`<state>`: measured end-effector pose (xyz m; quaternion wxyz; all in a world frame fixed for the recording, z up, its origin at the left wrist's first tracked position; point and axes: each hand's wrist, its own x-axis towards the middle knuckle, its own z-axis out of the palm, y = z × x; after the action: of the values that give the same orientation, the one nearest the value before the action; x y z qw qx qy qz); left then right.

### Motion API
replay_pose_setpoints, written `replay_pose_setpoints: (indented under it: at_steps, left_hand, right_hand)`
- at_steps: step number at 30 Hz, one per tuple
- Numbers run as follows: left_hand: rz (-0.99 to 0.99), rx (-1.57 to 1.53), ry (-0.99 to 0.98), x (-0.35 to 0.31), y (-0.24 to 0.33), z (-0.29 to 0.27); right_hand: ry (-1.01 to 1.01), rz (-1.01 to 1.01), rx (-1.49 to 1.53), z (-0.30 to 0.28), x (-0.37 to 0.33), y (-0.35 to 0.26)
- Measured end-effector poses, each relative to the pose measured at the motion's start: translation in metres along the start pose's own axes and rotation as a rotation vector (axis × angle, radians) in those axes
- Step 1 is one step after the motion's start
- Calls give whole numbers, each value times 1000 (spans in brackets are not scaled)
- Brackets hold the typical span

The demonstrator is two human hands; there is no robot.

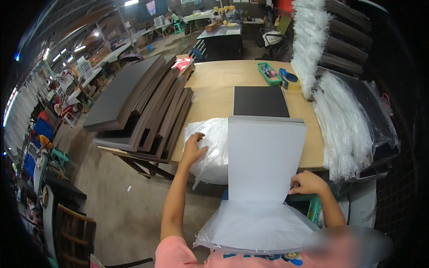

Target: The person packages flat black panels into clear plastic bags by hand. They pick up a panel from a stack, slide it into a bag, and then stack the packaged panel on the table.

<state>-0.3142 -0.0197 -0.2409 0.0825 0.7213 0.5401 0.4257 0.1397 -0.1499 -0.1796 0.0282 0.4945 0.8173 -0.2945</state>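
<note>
A large white board [266, 156], with a layered edge along its top, stretches from the table toward my body. Its near part lies in or under a clear plastic sleeve [254, 225] against my chest. My right hand [308, 183] has its fingers curled at the board's right edge, gripping it. My left hand [195, 149] rests on a pile of clear plastic sleeves [212, 138] left of the board, thumb and fingers apart. Just beyond the board, a black panel [260, 101] lies flat on the table.
Dark boards [147, 102] are stacked on the wooden table's [214, 76] left side. A green basket [269, 73] of small items and tape rolls [289, 79] stand at the far right. Plastic-wrapped stacks [344, 125] rise along the right. A green stool [313, 210] is below my right hand.
</note>
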Motion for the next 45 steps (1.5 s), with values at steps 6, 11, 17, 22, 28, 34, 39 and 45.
replay_pose_setpoints:
  at_steps: [6,11,17,22,28,34,39,45]
  left_hand:
    - [-279,-132,120,70,6,2]
    - [-91,-87,189,104,18,9]
    - [-31,-261,242,96,36,8]
    - [-26,-526,340,101,47,22]
    - [-221,-453,183,98,35,31]
    - [-408,-766,-831,87,26,10]
    - [-134,-1101,-886,32,42,-107]
    - [-285,-299,-1411,8,126,-109]
  right_hand:
    - [465,-429,169,-116,83,-118]
    - [633,-654,20,-142,271,-137]
    - [319,-328,79,-124,349,-142]
    - [526,-342,90,-123,331,-137]
    - [693,-303,16,-130,311,-125]
    - [301,-531,51,-125,337,-141]
    - [-1009,-842,539,-118,243,-206]
    - [-753,-1327,838,-150,113,-127]
